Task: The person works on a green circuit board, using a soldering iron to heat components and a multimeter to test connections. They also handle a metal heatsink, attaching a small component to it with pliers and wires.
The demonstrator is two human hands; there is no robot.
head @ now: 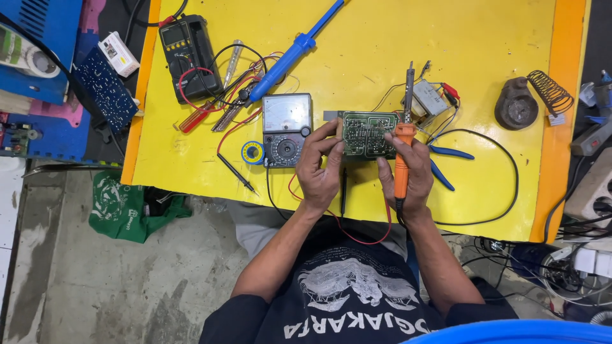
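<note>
A green circuit board [368, 134] lies near the middle of the yellow table [382, 38], solder side up. My left hand [319, 167] pinches the board's left edge with thumb and fingers. My right hand [413, 173] grips an orange-handled soldering iron [401, 162] upright, its metal tip lying over the board's right edge. The iron's black cord runs down from my right wrist and loops out to the right. A small metal-cased transformer [428, 100] with coloured wires sits just behind the board.
A grey analog multimeter [287, 129] stands left of the board, with a solder roll [253, 152], probes, a black digital meter [189, 56] and a blue desoldering pump [294, 50] beyond. Blue-handled pliers [446, 162] and a coiled iron stand [530, 100] lie right. Sockets and cables crowd the right edge.
</note>
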